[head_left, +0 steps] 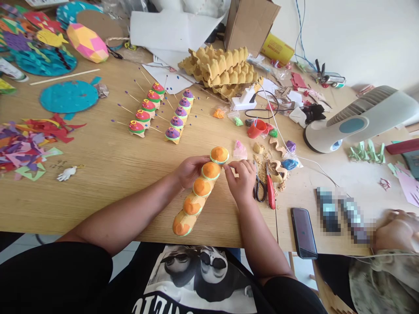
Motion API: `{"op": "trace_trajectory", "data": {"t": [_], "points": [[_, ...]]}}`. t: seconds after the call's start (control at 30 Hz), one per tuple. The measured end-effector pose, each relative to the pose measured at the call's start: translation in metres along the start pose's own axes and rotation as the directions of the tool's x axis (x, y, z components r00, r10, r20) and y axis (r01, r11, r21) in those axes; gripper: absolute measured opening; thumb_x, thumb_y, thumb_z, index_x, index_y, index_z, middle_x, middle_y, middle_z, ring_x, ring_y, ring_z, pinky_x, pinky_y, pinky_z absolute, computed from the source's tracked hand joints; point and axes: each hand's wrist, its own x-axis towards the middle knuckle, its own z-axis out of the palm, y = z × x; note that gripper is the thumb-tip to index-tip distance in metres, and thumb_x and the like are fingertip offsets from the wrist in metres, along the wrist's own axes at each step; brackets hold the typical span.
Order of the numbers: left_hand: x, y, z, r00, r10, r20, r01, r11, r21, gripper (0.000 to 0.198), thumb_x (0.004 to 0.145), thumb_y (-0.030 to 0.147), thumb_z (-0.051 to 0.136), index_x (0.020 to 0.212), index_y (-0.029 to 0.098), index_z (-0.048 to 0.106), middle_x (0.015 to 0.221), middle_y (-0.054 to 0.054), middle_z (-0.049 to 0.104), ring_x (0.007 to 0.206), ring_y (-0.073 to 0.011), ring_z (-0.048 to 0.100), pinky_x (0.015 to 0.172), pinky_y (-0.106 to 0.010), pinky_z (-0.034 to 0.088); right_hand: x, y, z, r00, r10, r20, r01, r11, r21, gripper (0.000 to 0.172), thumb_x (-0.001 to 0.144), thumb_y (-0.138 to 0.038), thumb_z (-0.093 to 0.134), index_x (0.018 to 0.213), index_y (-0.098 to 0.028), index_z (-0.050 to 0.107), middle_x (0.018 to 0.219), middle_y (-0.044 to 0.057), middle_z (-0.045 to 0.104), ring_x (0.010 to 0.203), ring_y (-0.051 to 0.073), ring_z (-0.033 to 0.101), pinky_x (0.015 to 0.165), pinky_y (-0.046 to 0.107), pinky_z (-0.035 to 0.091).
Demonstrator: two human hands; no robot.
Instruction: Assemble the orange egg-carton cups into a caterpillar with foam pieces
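Note:
A strip of egg-carton cups (pixel 202 187) is held up at a slant over the table's front edge. Orange clay caps its several cups, with pale green clay around their rims. My left hand (pixel 191 171) grips it from the left near the upper end, its fingers partly hidden behind the strip. My right hand (pixel 241 179) is closed in a pinch, fingertips touching the strip's right edge by the top cups; whatever lies between them is too small to make out. Right of that hand lie black-handled scissors (pixel 260 189) and a red-handled cutting tool (pixel 270 186).
Two finished-looking strips, one red and green (pixel 144 115), one purple (pixel 178 120), stand beyond with thin sticks poking out. Behind are stacked egg trays (pixel 222 69). At right are a fan (pixel 353 117), a phone (pixel 303 232) and another person's hand (pixel 397 231). Paper scraps (pixel 24 150) lie left.

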Motion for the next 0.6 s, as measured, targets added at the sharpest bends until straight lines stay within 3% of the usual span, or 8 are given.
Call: {"op": "trace_trajectory", "data": {"t": [0.13,0.3,0.6], "points": [[-0.0015,0.0003,0.0005,0.999,-0.024,0.03,0.024,1.0,0.016,0.01,0.084,0.024,0.062,0.087,0.024,0.072,0.069,-0.002,0.071,0.057,-0.0173,0.066,0.057,-0.026,0.05,0.0012,-0.0026,-0.0028,0.999,-0.031,-0.015,0.032,0.992,0.119,0.019,0.097,-0.03,0.064,0.079,-0.023,0.06,0.065,-0.001,0.053,0.066,0.017,0.051,0.07,0.036,0.038],[-0.0028,0.002,-0.001,0.997,-0.066,0.041,0.065,0.998,0.016,0.012,0.085,0.029,0.061,0.088,0.025,0.072,0.069,-0.003,0.071,0.056,-0.0178,0.065,0.057,-0.027,0.049,0.0026,-0.0032,-0.0051,0.999,0.035,-0.03,-0.025,0.957,0.289,0.024,0.098,-0.031,0.06,0.076,-0.022,0.056,0.065,-0.002,0.049,0.065,0.016,0.049,0.068,0.034,0.038],[-0.0033,0.0031,0.0011,0.996,-0.072,0.053,0.073,0.997,-0.006,0.008,0.083,0.027,0.062,0.082,0.023,0.069,0.066,-0.003,0.069,0.054,-0.017,0.064,0.053,-0.026,0.049,0.0035,-0.001,-0.0038,0.994,0.107,0.006,-0.104,0.951,0.293,0.026,0.099,-0.033,0.058,0.075,-0.022,0.057,0.067,-0.001,0.05,0.066,0.016,0.049,0.068,0.033,0.038]]}}
